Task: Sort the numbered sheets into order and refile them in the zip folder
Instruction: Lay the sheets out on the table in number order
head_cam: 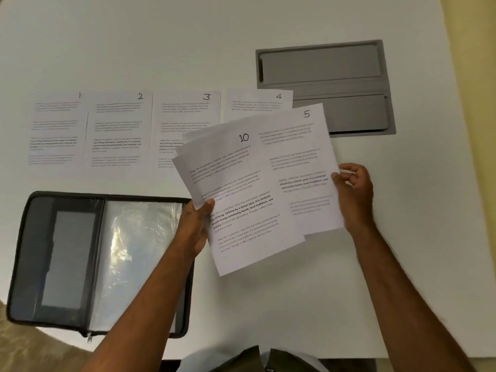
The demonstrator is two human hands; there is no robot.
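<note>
Four sheets, numbered 1, 2, 3 and 4, lie in one row on the white table, beyond both hands. Left hand pinches a fanned stack, sheet 10 on top (count beneath unclear). Right hand pinches sheet 5 by its edge. One zip folder lies open, left of the left hand.

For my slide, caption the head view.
Sheets 1 to 4 laid out; right hand pulls sheet 5 from left hand's stack.
</note>
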